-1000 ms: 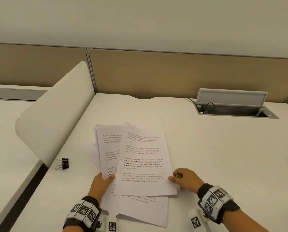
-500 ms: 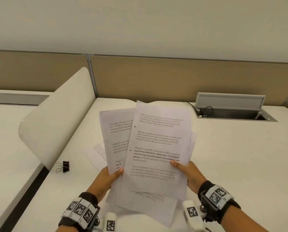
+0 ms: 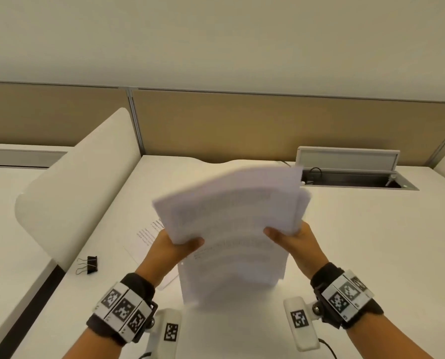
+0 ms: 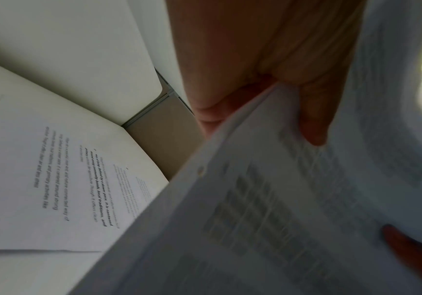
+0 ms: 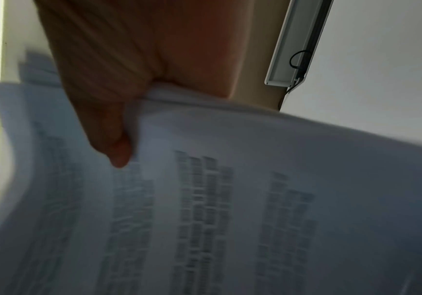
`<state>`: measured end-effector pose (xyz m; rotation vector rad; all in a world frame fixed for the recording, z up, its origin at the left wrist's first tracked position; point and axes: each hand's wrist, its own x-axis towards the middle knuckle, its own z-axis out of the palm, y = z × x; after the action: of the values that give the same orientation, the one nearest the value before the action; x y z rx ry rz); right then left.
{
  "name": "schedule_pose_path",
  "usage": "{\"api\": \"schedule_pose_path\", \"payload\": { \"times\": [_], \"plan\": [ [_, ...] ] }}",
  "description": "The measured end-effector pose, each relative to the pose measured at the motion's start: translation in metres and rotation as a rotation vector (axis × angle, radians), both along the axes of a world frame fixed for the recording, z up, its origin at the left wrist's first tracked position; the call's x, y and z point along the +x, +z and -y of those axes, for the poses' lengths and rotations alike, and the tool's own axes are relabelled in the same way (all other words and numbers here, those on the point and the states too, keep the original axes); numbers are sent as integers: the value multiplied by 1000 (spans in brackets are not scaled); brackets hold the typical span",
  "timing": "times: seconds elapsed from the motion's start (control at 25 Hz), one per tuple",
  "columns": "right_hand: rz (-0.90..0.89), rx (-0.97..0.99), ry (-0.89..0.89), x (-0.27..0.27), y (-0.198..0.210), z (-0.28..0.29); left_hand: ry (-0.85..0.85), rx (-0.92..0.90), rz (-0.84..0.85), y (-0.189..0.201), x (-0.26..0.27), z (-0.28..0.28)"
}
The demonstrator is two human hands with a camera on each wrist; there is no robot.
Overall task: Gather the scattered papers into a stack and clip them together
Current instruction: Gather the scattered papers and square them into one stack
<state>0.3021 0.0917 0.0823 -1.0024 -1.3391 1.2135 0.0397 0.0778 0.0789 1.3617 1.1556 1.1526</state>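
White bench (image 3: 358, 255) all the way across, and we start at the far left: a black binder clip (image 3: 88, 265) lies by the rounded cream divider (image 3: 73, 193), silver handles pointing left, well apart from both hands. Just right of it, one printed sheet (image 3: 146, 235) lies flat on the bench, partly hidden under the left forearm; the left wrist view shows the sheet (image 4: 53, 179) with its text sharp and readable. Next, the left hand (image 3: 176, 248) grips the left edge of the papers (image 3: 234, 229), thumb on top and fingers beneath. Up close, that left hand (image 4: 267, 65) has its thumb (image 4: 314, 117) pressed onto the page. The papers are off the bench, held up in the air between the two hands, tilted and blurred, the sheets fanned unevenly with a lower layer hanging toward the person. Over to the right, the right hand (image 3: 293, 238) pinches the right edge, thumb on top; from the right wrist the right hand (image 5: 129, 59) shows the thumb (image 5: 113, 135) clamped on the blurry papers (image 5: 255, 199). Far right at the back, a cable box (image 3: 350, 169) sits in the bench with its grey lid raised and a black cord inside.
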Motion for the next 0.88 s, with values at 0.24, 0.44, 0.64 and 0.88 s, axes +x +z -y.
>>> {"api": "schedule_pose_path", "payload": {
  "times": [0.24,0.44,0.64,0.88],
  "plan": [
    [5,35,-17,0,-1,-1,-38,-3,50,10,6,3],
    [-26,115,15,-3,10,2,-50,41,86,22,9,2],
    [-10,156,63,1,12,6,-52,43,74,21,6,4],
    [-41,14,78,-9,-20,29,-11,-32,91,-7,13,13]
  ]
}}
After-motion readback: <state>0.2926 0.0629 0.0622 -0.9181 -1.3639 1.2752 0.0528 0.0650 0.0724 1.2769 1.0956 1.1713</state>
